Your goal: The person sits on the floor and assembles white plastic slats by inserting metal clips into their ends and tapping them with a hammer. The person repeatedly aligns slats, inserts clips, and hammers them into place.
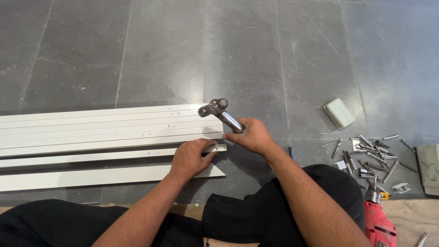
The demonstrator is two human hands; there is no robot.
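Clenched around a ball-peen hammer (221, 114), right hand (253, 136) hovers; left hand (190, 158) grips a white channel strip (114, 155) (drill bits (370, 158) lie nearby).

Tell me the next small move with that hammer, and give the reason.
Probably a short tap down: the right hand holds the steel ball-peen hammer raised just above the open end of the white metal channel strip, which the left hand pins to the grey tiled floor.

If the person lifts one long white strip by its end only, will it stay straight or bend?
The white strip under the left hand looks long and thin, so it would probably sag. It seems hollow at its end, likely light. Its smooth finish may slide on the floor tiles.
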